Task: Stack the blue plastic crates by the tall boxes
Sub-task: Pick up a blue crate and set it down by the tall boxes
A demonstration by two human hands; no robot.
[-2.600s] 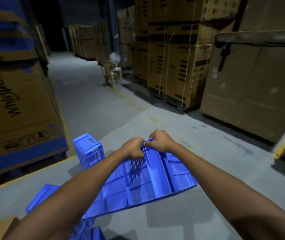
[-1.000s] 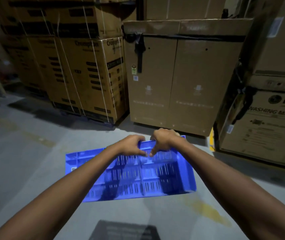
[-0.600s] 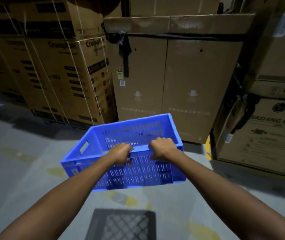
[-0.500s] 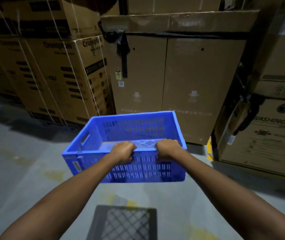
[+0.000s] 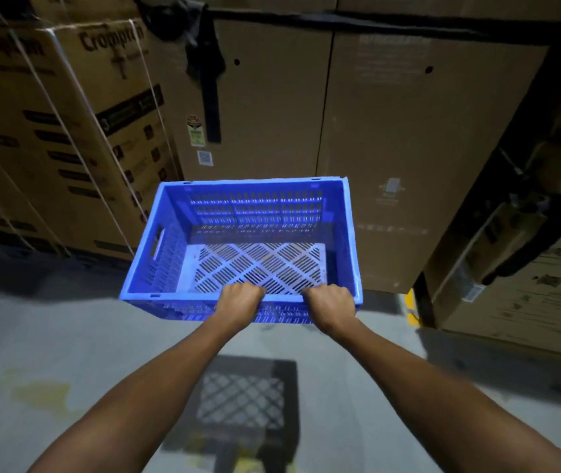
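A blue plastic crate (image 5: 170, 240) with slotted walls and a lattice floor hangs level in the air, open side up, in front of me. My left hand (image 5: 239, 302) grips its near rim left of the middle. My right hand (image 5: 332, 302) grips the same rim further right. The crate's far wall is close to the tall brown boxes (image 5: 391, 124) that fill the upper middle of the view. The crate's latticed shadow (image 5: 241, 401) falls on the grey floor below my forearms.
Strapped cartons (image 5: 67, 138) printed with a brand name stand at the left. More cartons (image 5: 545, 288), one marked washing machine, stand at the right with a dark strap hanging on them. Grey concrete floor (image 5: 50, 343) with yellowish marks lies around me.
I turned from the aisle toward the tall boxes carrying the crate. It swung from on edge to level and open side up, and came closer to the boxes. Both hands kept their grip.
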